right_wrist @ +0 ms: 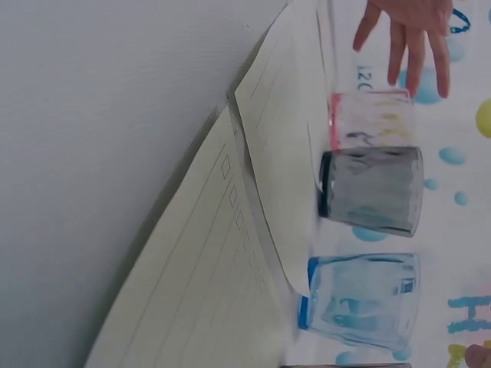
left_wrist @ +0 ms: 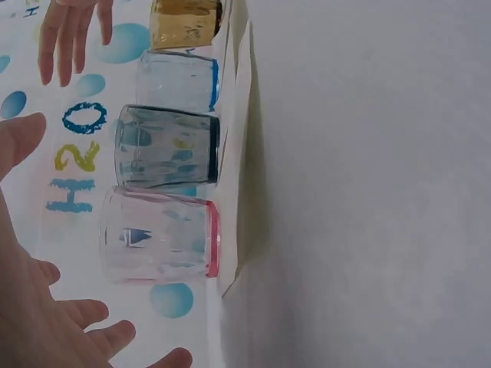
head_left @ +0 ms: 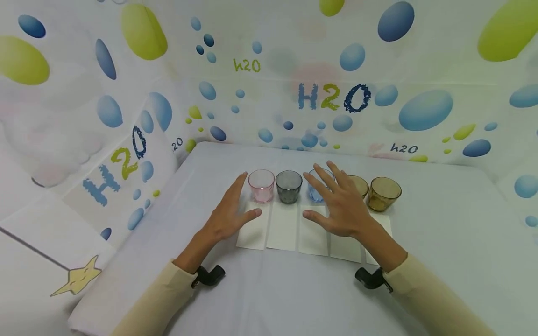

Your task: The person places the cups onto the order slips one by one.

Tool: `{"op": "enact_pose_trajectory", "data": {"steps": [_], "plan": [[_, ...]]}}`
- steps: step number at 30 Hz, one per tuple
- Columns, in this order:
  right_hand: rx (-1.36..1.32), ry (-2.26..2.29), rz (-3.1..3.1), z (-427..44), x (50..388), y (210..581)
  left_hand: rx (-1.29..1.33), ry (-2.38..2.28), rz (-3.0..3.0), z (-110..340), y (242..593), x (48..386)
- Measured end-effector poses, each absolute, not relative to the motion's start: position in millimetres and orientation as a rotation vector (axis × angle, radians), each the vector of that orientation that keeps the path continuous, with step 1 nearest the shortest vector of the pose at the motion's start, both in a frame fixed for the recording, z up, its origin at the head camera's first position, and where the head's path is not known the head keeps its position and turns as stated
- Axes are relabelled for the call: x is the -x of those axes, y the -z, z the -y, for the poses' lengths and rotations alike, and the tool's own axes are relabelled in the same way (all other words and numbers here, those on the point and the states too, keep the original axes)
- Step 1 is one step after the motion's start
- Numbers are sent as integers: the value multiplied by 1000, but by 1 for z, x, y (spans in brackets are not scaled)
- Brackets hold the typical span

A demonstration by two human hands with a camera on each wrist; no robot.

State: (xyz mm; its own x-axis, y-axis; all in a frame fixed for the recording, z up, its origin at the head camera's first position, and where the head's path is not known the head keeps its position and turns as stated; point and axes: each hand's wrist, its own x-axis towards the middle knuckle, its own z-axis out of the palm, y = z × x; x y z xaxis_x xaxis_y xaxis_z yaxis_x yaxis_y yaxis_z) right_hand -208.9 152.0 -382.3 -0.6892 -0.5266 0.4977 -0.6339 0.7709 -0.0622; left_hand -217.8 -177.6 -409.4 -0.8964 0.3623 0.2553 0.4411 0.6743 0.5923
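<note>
A row of glasses stands on the table: a pink glass (head_left: 262, 186) at the left, then a grey glass (head_left: 288, 187), a blue glass (head_left: 316, 193) and two amber ones, the outer amber glass (head_left: 383, 194) farthest right. My left hand (head_left: 227, 212), fingers spread, hovers beside the pink glass and holds nothing. Raised with spread fingers, my right hand (head_left: 342, 205) partly hides the blue glass and the inner amber glass (head_left: 360, 185). In the left wrist view the pink glass (left_wrist: 159, 236) is nearest that hand. The right wrist view shows the blue glass (right_wrist: 364, 299) upright.
Several pale paper sheets (head_left: 281, 227) lie side by side in front of the glasses; printed lines show on one sheet (right_wrist: 199, 268) in the right wrist view. A white cloth covers the table (head_left: 269, 294). Behind stands a patterned backdrop (head_left: 269, 102) with blue and green spots.
</note>
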Motion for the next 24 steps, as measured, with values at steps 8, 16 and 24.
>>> {"op": "enact_pose_trajectory", "data": {"steps": [8, 16, 24], "plan": [[-873, -393, 2543, -139, 222, 389, 632, 1214, 2697, 177, 412, 231], [-892, -451, 2540, -121, 234, 389, 640, 1393, 2640, 173, 416, 246], [-947, -466, 2536, -88, 248, 381, 534, 1709, 2532, 178, 418, 254]]}}
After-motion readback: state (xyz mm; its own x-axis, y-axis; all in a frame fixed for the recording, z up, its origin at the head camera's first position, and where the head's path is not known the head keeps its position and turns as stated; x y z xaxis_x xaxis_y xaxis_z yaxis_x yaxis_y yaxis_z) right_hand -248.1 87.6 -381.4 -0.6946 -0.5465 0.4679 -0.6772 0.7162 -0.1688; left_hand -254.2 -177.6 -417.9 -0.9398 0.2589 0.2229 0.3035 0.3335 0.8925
